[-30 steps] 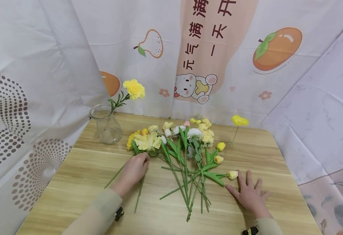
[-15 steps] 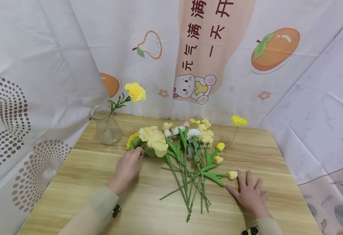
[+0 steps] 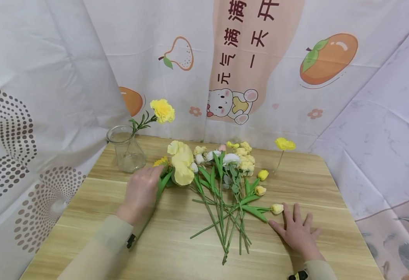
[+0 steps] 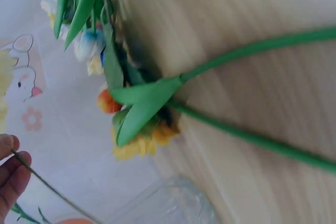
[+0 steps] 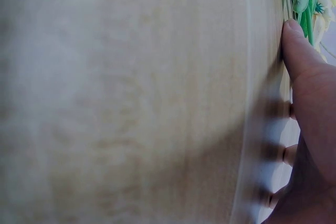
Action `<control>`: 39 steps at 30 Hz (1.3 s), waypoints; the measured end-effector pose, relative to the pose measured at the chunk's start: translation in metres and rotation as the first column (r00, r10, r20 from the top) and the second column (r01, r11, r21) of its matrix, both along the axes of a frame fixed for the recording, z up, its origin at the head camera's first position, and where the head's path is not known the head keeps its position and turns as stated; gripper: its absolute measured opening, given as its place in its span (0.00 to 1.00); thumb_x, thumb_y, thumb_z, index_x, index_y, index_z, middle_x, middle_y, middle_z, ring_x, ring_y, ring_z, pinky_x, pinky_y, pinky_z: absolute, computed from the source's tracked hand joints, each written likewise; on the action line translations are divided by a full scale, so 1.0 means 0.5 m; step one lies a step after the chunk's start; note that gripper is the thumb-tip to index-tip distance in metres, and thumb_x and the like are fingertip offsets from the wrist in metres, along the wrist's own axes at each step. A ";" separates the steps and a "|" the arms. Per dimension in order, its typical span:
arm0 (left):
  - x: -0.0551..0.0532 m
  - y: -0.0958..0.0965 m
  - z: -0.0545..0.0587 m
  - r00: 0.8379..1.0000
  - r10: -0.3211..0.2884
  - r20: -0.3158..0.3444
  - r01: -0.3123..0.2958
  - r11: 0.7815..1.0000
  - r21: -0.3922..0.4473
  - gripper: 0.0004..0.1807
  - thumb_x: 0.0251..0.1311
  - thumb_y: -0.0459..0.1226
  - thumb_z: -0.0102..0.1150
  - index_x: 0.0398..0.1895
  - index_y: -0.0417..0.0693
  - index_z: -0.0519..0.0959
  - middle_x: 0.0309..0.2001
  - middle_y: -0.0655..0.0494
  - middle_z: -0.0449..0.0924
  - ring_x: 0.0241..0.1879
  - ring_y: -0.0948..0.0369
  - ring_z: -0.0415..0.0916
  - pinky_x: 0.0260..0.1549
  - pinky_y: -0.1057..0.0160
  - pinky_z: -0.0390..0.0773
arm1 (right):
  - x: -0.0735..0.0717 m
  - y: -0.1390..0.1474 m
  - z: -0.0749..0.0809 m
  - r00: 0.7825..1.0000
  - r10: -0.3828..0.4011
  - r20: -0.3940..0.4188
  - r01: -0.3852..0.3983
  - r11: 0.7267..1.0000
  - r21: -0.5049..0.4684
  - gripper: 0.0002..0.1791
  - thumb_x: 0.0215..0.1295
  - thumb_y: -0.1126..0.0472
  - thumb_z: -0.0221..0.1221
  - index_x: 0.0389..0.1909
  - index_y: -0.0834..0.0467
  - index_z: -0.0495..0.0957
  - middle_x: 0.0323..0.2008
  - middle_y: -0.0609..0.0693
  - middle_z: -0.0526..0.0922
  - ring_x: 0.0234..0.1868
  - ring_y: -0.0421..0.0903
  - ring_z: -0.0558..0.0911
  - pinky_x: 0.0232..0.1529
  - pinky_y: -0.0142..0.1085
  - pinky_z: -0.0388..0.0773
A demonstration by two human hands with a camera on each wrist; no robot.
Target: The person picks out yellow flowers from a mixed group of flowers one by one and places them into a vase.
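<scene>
Between thumb and fingers, my left hand pinches a thin green stem that carries a large pale yellow flower with ruffled petals. The bloom hangs over the left end of the flower pile. Below that hand, the left wrist view shows an orange-yellow flower, an orange bud and a green leaf with two thick stems. My right hand lies flat on the table with its fingers spread. Its fingertips are right beside a pale yellow tulip and its leaf.
A glass vase stands at the back left with one yellow carnation in it. White ranunculus-like blooms, yellow blooms and crossed stems cover the middle of the wooden table. A yellow poppy lies at the back right.
My left hand has lifted the large pale yellow flower from the pile and drawn it slightly back to the left, turning its bloom. The right hand has stayed still.
</scene>
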State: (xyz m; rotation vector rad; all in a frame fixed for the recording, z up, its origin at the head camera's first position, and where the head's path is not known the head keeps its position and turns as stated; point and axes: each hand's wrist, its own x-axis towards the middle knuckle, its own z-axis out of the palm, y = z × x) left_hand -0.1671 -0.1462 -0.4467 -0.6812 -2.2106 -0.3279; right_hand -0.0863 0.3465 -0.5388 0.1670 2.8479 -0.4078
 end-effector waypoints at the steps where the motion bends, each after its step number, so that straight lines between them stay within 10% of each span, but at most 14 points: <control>1: -0.003 -0.004 0.006 1.000 -0.006 -0.016 0.006 1.000 -0.003 0.20 0.49 0.14 0.55 0.45 0.33 0.83 0.36 0.38 0.88 0.29 0.45 0.85 0.26 0.50 0.85 | 0.000 0.000 0.000 1.000 -0.001 0.001 0.001 1.000 -0.002 0.59 0.66 0.21 0.44 0.82 0.58 0.41 0.76 0.77 0.33 0.68 0.90 0.29 0.47 0.90 0.28; 15: -0.047 -0.032 0.074 0.969 -0.032 -0.246 0.025 0.999 -0.030 0.07 0.60 0.20 0.61 0.38 0.33 0.85 0.37 0.39 0.88 0.35 0.45 0.87 0.37 0.49 0.87 | 0.003 0.003 -0.006 1.000 -0.009 -0.012 0.009 1.000 -0.001 0.59 0.66 0.21 0.45 0.81 0.59 0.42 0.76 0.77 0.33 0.68 0.90 0.30 0.47 0.90 0.28; 27: -0.083 -0.060 0.103 0.956 -0.024 -0.292 0.023 1.000 -0.005 0.16 0.52 0.14 0.48 0.36 0.32 0.82 0.34 0.41 0.87 0.31 0.46 0.85 0.28 0.50 0.86 | 0.002 0.002 -0.004 1.000 -0.004 -0.012 0.004 1.000 0.010 0.59 0.66 0.21 0.44 0.81 0.59 0.42 0.76 0.77 0.33 0.68 0.90 0.30 0.47 0.90 0.29; 39: -0.123 -0.116 0.114 0.990 0.141 -0.025 -0.132 0.967 0.216 0.08 0.62 0.20 0.59 0.42 0.32 0.82 0.36 0.36 0.85 0.34 0.40 0.82 0.34 0.43 0.83 | 0.001 0.001 -0.006 1.000 0.001 -0.026 0.000 1.000 0.006 0.58 0.67 0.22 0.45 0.82 0.59 0.42 0.76 0.77 0.34 0.67 0.91 0.31 0.46 0.90 0.29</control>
